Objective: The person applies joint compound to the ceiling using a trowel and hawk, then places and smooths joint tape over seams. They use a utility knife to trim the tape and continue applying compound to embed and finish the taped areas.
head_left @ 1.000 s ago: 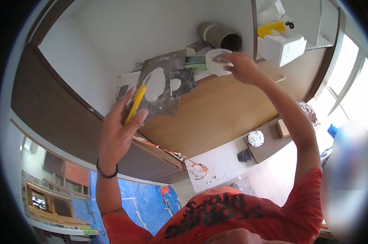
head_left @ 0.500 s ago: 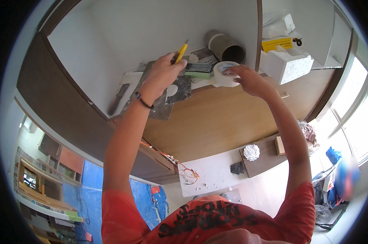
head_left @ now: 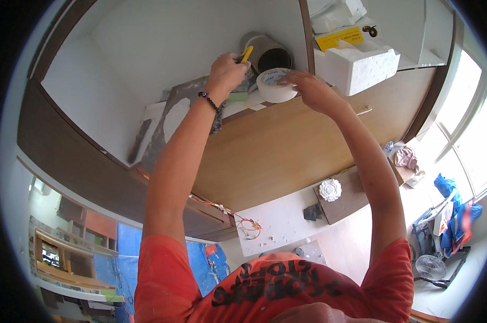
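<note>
My left hand (head_left: 227, 75) is closed around a yellow utility knife (head_left: 247, 54), whose end sticks up past the fingers; its blade is not visible. To the right, the fingers of my right hand (head_left: 314, 91) grip the edge and core of a wide roll of white tape (head_left: 276, 95). The roll rests at the front edge of a cabinet shelf. Just behind it lies a brown tube (head_left: 260, 43) with its dark opening toward me. Below my left wrist is a grey, stained sheet (head_left: 185, 92) with a pale cutout, partly covered by my forearm.
A white foam block (head_left: 361, 67) and a yellow box (head_left: 340, 37) stand right of the divider. A dark blade-like tool (head_left: 139, 141) lies at the shelf's left. Loose orange wires (head_left: 249, 223) hang below. A white rosette (head_left: 330, 190) sits on a brown panel.
My left hand has moved right with the knife, closer to the tape roll and tube, and the knife has tilted. My right hand stays on the roll. The whole view has shifted.
</note>
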`<state>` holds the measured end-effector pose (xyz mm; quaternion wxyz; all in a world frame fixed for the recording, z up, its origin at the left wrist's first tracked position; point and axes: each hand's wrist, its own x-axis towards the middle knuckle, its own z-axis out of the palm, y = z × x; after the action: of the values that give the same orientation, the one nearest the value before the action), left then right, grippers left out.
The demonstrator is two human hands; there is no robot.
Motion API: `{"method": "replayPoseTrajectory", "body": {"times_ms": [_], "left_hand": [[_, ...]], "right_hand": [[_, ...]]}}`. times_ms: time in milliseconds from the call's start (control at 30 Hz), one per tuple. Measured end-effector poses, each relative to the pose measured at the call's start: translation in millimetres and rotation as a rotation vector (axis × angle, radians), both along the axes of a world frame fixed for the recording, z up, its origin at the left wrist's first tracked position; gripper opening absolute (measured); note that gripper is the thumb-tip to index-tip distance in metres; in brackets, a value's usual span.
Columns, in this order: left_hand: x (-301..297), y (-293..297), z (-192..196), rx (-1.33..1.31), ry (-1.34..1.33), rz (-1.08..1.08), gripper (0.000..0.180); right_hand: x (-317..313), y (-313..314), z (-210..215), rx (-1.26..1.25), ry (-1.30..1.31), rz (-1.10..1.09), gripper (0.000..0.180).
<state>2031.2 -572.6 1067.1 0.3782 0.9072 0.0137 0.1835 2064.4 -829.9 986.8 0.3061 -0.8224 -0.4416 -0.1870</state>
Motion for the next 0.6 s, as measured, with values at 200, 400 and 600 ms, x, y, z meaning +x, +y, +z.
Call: {"method": "replayPoseTrajectory", "body": {"times_ms": [200,400,600], "left_hand": [[-14,23,-18,0.462,-0.097,0.182,0.044],[-22,11,-47,0.604,-0.235,0.114,0.037],[-22,-19,-72,0.652,-0.303,0.158,0.03]], "right_hand": [[-5,-2,-9,0.024,-0.116,0.014,0.061],[-15,7,-8,0.043,-0.199,-0.001,0.056],[-18,19,-9,0.046,-0.222,-0.03,0.052]]}}
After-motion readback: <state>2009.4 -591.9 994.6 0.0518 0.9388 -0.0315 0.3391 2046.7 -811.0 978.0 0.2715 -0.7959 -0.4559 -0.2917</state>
